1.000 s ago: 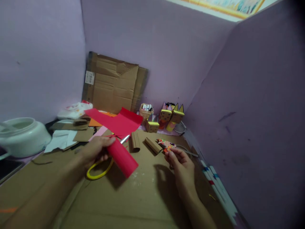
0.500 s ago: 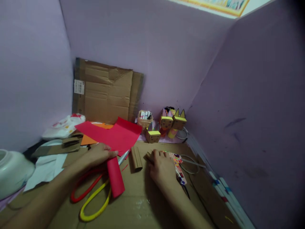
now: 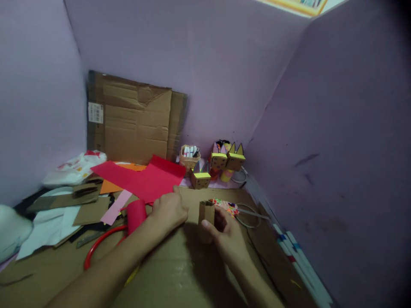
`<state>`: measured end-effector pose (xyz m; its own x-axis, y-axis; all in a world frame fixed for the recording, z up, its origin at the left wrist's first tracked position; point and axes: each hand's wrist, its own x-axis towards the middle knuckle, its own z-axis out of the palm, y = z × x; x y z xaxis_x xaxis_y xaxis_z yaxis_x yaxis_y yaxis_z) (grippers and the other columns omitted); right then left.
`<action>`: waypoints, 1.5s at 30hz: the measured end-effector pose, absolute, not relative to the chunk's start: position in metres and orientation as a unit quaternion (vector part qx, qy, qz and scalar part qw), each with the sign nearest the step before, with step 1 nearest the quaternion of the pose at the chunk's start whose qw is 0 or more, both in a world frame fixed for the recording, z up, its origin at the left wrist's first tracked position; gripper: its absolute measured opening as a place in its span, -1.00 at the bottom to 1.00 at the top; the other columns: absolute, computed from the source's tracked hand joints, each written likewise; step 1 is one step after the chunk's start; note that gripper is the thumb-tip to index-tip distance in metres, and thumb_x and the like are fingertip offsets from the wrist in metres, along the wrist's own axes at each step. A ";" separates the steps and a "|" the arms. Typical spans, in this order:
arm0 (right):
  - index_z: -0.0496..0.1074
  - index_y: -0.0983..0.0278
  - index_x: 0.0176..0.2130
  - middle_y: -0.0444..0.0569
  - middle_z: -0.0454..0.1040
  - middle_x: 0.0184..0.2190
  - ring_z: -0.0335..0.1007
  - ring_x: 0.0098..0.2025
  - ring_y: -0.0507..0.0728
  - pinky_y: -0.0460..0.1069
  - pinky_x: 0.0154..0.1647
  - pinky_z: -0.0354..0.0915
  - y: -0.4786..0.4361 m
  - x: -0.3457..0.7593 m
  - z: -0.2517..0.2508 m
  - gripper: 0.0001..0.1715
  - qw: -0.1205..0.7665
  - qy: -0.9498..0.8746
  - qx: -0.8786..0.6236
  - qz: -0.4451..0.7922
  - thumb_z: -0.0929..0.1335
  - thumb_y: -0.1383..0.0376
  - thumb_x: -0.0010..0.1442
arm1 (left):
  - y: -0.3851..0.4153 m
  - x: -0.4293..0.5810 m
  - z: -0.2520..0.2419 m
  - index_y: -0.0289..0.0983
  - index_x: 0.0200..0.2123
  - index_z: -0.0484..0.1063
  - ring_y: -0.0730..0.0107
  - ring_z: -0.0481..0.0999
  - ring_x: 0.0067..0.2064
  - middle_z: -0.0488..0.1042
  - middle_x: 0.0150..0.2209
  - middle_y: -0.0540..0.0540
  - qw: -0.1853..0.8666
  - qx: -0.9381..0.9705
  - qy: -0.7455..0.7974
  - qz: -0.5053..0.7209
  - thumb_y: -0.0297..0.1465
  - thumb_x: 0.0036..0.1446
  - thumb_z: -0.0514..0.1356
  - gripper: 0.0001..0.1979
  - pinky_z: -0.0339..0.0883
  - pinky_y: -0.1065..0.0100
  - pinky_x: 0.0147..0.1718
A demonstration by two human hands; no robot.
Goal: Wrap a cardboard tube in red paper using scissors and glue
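My right hand (image 3: 224,233) holds a small folded cardboard tube (image 3: 206,220) upright between thumb and fingers. My left hand (image 3: 169,208) is closed at the middle of the cardboard surface, near the red paper; what it holds, if anything, is hidden. Behind my left forearm lies a rolled red paper (image 3: 136,214), next to the red loop handle (image 3: 93,248) of scissors that my arm partly covers. A flat red paper (image 3: 138,179) spreads beyond my left hand.
Box figures with pointed ears (image 3: 201,179) stand at the back beside a basket of markers (image 3: 189,156). Cardboard and paper scraps (image 3: 53,226) and a white bowl (image 3: 13,231) are at left. A patterned item (image 3: 226,207) and wire lie right.
My left hand has let go of the rolled red paper and moved right. My right hand has raised a cardboard tube upright. The view has shifted slightly, and a pink strip now shows.
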<state>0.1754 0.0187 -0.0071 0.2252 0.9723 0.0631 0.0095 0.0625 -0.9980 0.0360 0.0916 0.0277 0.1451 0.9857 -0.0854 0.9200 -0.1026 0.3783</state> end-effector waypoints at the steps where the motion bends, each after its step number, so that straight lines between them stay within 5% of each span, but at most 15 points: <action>1: 0.43 0.27 -0.19 0.03 0.57 -0.21 0.48 -0.15 0.23 0.10 -0.09 0.34 0.017 0.179 -0.008 -0.59 0.581 -0.441 -0.523 0.440 0.42 0.32 -0.13 | 0.090 0.037 0.025 -0.44 0.07 0.25 -0.29 0.52 -0.14 0.54 -0.22 -0.49 0.182 0.731 0.648 0.111 -0.30 -0.03 0.17 -0.42 0.34 -0.05 -0.25; 3: 0.43 0.27 -0.20 0.04 0.57 -0.21 0.48 -0.14 0.24 0.12 -0.07 0.33 0.013 0.187 -0.008 -0.57 0.594 -0.419 -0.504 0.467 0.44 0.33 -0.17 | 0.083 0.035 0.022 -0.39 0.15 0.17 -0.24 0.52 -0.12 0.53 -0.15 -0.45 0.202 0.720 0.646 0.152 -0.31 -0.01 0.16 -0.37 0.35 -0.05 -0.23; 6: 0.41 0.26 -0.13 0.05 0.55 -0.15 0.46 -0.09 0.24 0.12 -0.05 0.32 0.004 0.193 -0.006 -0.50 0.593 -0.401 -0.481 0.506 0.44 0.35 -0.15 | 0.059 0.023 0.019 -0.24 0.24 0.02 0.10 0.54 -0.09 0.48 0.01 -0.24 0.261 0.711 0.612 0.227 -0.30 0.05 0.13 -0.32 0.41 0.19 -0.19; 8: 0.41 0.25 -0.12 0.02 0.55 -0.14 0.45 -0.08 0.22 0.10 -0.04 0.33 -0.003 0.193 -0.006 -0.50 0.586 -0.406 -0.464 0.526 0.44 0.37 -0.14 | 0.039 0.014 0.015 -0.19 0.21 0.08 0.24 0.55 -0.12 0.46 0.03 -0.14 0.342 0.691 0.558 0.306 -0.32 0.03 0.16 -0.35 0.44 0.30 -0.21; 12: 0.44 0.22 -0.19 -0.04 0.54 -0.19 0.46 -0.11 0.18 0.07 -0.04 0.33 -0.016 0.187 -0.011 -0.54 0.571 -0.441 -0.442 0.533 0.43 0.44 -0.17 | 0.006 0.006 0.004 -0.21 0.11 0.25 0.19 0.52 -0.06 0.48 -0.01 -0.11 0.429 0.652 0.502 0.373 -0.37 -0.06 0.23 -0.41 0.40 0.23 -0.10; 24: 0.43 0.26 -0.01 -0.03 0.51 -0.02 0.38 0.06 0.17 0.06 0.12 0.23 -0.032 0.180 -0.033 -0.49 0.533 -0.575 -0.432 0.446 0.35 0.46 -0.01 | -0.004 0.009 -0.005 -0.25 0.13 0.16 0.20 0.40 0.07 0.43 0.04 -0.14 0.353 0.775 0.456 0.257 -0.46 0.05 0.10 -0.47 0.26 0.17 0.05; 34: 0.46 0.25 -0.09 -0.06 0.55 -0.13 0.43 -0.05 0.18 0.05 0.01 0.29 -0.032 0.180 -0.038 -0.58 0.507 -0.610 -0.451 0.411 0.38 0.45 -0.01 | -0.004 0.012 -0.009 -0.19 0.00 0.24 0.24 0.42 0.02 0.46 -0.05 -0.07 0.350 0.780 0.438 0.278 -0.53 0.00 0.12 -0.55 0.28 0.26 0.01; 40: 0.42 0.29 -0.13 0.03 0.56 -0.17 0.47 -0.09 0.23 0.08 -0.04 0.35 -0.034 0.177 -0.030 -0.60 0.540 -0.546 -0.478 0.427 0.43 0.30 -0.02 | -0.005 0.010 0.003 -0.19 -0.01 0.27 0.23 0.50 -0.12 0.50 -0.11 -0.05 0.371 0.728 0.483 0.314 -0.44 0.00 0.19 -0.57 0.37 0.26 -0.13; 45: 0.41 0.29 -0.07 0.08 0.56 -0.13 0.48 -0.08 0.29 0.13 -0.07 0.38 -0.032 0.176 -0.028 -0.46 0.539 -0.534 -0.469 0.452 0.45 0.14 -0.04 | -0.010 0.018 0.005 -0.18 0.02 0.30 0.24 0.45 0.00 0.48 -0.02 -0.06 0.415 0.740 0.418 0.323 -0.53 0.00 0.15 -0.54 0.32 0.25 0.01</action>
